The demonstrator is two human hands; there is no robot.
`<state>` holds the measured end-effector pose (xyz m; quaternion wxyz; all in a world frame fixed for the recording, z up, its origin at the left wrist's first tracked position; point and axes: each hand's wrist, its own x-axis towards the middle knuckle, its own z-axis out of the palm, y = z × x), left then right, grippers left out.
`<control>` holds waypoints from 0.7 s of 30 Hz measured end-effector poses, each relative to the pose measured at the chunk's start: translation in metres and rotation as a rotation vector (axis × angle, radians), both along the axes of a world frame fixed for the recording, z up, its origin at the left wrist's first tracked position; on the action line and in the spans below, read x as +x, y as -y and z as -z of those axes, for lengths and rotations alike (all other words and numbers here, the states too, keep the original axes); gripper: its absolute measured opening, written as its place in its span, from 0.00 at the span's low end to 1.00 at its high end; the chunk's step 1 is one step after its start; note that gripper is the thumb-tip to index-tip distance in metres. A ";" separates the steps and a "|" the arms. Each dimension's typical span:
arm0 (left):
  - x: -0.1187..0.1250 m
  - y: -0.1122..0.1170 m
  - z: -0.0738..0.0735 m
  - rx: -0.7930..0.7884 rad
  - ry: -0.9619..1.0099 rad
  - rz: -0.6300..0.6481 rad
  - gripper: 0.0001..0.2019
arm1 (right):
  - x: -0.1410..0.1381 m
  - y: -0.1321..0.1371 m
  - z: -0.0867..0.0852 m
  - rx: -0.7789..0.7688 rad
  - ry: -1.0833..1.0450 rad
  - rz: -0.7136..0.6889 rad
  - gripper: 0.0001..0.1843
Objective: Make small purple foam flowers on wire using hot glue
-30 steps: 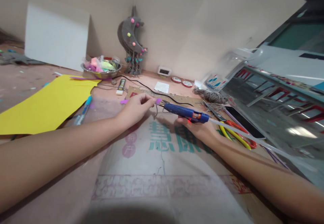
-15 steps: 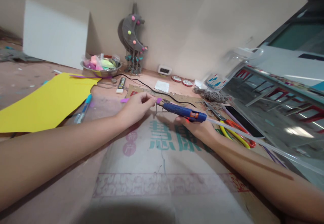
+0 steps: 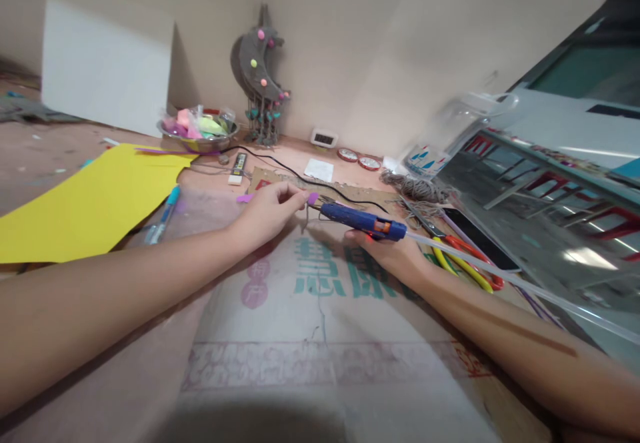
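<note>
My right hand (image 3: 385, 249) is closed round the handle of a blue hot glue gun (image 3: 363, 220), from whose back a long clear glue stick (image 3: 500, 271) runs off to the right. Its nozzle points left at a small purple paper piece (image 3: 313, 198). Thumb and fingertips of my left hand (image 3: 275, 206) pinch that piece, and a bit of grey yarn (image 3: 307, 216) hangs just below. Whether the nozzle touches the paper I cannot tell. Another purple strip (image 3: 245, 198) lies behind the left wrist. Under both hands is a printed cardboard sheet (image 3: 270, 323).
Yellow paper (image 3: 100, 206) and a blue pen (image 3: 165, 215) lie at left. Scissors (image 3: 463, 256), a phone (image 3: 480, 239) and grey yarn (image 3: 420, 188) are at right. Behind stand a metal bowl (image 3: 200, 143), a decorated moon (image 3: 255, 63) and a clear jug (image 3: 447, 136); a black cord (image 3: 280, 166) crosses the table.
The view has shifted very slightly. Both hands, the glue gun and the purple piece keep almost the same positions.
</note>
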<state>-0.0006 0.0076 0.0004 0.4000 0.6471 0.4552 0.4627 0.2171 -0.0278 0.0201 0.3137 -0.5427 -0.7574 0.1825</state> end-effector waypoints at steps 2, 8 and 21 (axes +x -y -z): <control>0.000 0.000 0.000 -0.002 0.004 -0.003 0.10 | 0.001 -0.001 0.000 -0.001 0.007 0.013 0.11; 0.000 -0.002 0.001 -0.016 0.012 0.001 0.11 | -0.001 -0.001 -0.001 -0.022 -0.003 0.036 0.13; 0.000 -0.002 0.002 -0.014 0.003 -0.004 0.10 | 0.001 -0.001 0.002 -0.017 -0.038 0.033 0.11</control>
